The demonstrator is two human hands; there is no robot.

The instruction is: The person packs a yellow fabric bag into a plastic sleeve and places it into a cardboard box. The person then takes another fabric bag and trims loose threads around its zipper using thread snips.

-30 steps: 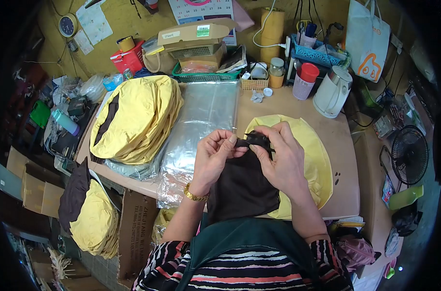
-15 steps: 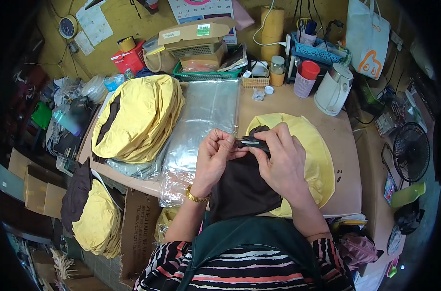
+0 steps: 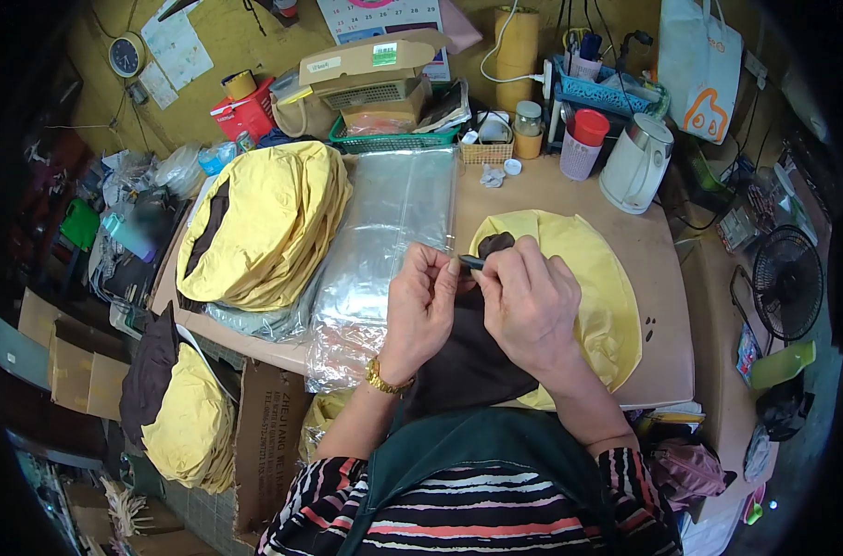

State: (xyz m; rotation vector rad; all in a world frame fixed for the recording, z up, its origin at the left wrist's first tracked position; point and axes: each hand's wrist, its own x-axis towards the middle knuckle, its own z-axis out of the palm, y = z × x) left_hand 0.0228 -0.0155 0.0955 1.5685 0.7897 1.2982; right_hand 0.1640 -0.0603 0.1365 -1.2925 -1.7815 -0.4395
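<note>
My left hand (image 3: 419, 310) is closed in a pinch at the edge of a dark brown piece of fabric (image 3: 468, 361); the exact bit between its fingertips is partly hidden. Close beside it, my right hand (image 3: 532, 301) grips a small dark tool (image 3: 472, 263) that looks like thread snips, its tip near the left fingertips. The brown fabric hangs toward my apron and is joined to, or lies over, a rounded yellow fabric piece (image 3: 607, 306) spread on the table (image 3: 667, 371).
Left of my hands lie clear plastic bags (image 3: 398, 204) and a stack of yellow fabric pieces (image 3: 268, 222). More yellow and brown pieces (image 3: 190, 422) hang beside a cardboard box (image 3: 271, 435). A kettle (image 3: 636, 167), cup (image 3: 583, 148) and baskets line the back; a fan (image 3: 785, 283) stands right.
The dark tool has turned, so less of it shows between my hands. My left hand has shifted slightly right, and my right hand has curled more tightly.
</note>
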